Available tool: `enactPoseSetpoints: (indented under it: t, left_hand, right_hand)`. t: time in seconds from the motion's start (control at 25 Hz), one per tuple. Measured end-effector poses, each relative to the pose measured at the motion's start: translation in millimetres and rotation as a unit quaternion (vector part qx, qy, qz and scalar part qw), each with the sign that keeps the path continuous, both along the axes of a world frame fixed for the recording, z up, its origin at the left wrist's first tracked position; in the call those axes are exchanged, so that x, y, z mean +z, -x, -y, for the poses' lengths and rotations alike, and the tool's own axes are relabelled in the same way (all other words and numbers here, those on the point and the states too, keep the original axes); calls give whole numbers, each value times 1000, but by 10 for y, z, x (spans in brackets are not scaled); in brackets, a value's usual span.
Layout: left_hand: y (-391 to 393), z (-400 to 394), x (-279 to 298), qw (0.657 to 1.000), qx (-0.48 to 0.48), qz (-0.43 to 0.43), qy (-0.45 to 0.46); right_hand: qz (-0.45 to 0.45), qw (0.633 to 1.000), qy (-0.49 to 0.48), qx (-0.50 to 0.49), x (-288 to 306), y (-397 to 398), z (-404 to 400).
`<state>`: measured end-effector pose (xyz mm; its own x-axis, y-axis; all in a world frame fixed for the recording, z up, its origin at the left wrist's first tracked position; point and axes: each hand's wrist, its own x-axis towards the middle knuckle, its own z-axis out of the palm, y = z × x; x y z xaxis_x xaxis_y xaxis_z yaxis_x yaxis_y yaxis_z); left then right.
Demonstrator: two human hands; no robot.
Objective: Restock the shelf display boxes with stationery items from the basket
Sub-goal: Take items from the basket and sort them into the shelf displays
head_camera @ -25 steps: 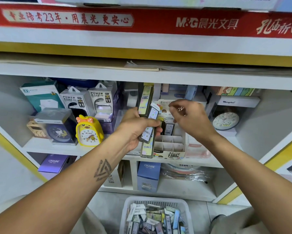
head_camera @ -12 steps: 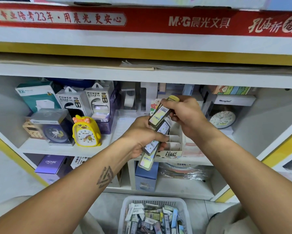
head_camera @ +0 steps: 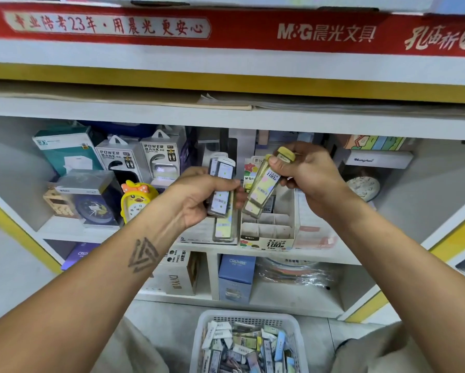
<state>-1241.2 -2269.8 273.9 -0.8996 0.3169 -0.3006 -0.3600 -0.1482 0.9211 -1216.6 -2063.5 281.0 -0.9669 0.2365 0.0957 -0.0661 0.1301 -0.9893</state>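
Observation:
My left hand [head_camera: 199, 196] grips a small bunch of slim lead-refill cases [head_camera: 222, 200], held upright in front of the middle shelf. My right hand [head_camera: 310, 173] pinches a yellow-capped refill case [head_camera: 265, 185] by its top end; the case tilts down towards the white divided display box [head_camera: 269, 232] on the shelf edge. The box's front cells show bare cardboard and a few cases stand at its back. On the floor below sits a white plastic basket [head_camera: 249, 317] holding several more refill cases.
Left on the shelf stand a yellow duck alarm clock [head_camera: 136, 200], power bank packs [head_camera: 118, 157] and a boxed blue clock [head_camera: 91, 195]. A white clock [head_camera: 363, 187] sits at the right. Below are a blue CRUHRE box [head_camera: 235, 278] and wrapped goods.
My right hand has drawn the yellow-capped case out of the bunch in my left hand and moved it right, above the display box. My left hand shifted slightly left with the rest.

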Motion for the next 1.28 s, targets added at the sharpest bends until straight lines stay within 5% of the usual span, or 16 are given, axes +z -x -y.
enactPoseSetpoints:
  t: [0.16, 0.56, 0.72, 0.88, 1.28]
  left_hand:
    - [-76, -69, -29, 998, -65, -14, 14]
    - [-17, 12, -7, 999, 3, 3, 40]
    - [78, 95, 7, 991, 99, 1, 88]
    - [115, 129, 25, 989, 114, -11, 93]
    - [64, 39, -21, 991, 82, -20, 107]
  right_hand:
    - [5, 999, 31, 30, -74, -14, 151]
    - [50, 998, 14, 47, -91, 74, 140]
    - [-10, 986, -167, 18, -130, 96, 51]
    - [-101, 908, -405, 39, -261, 91, 60]
    - [-124, 843, -523, 15, -476, 190, 99]
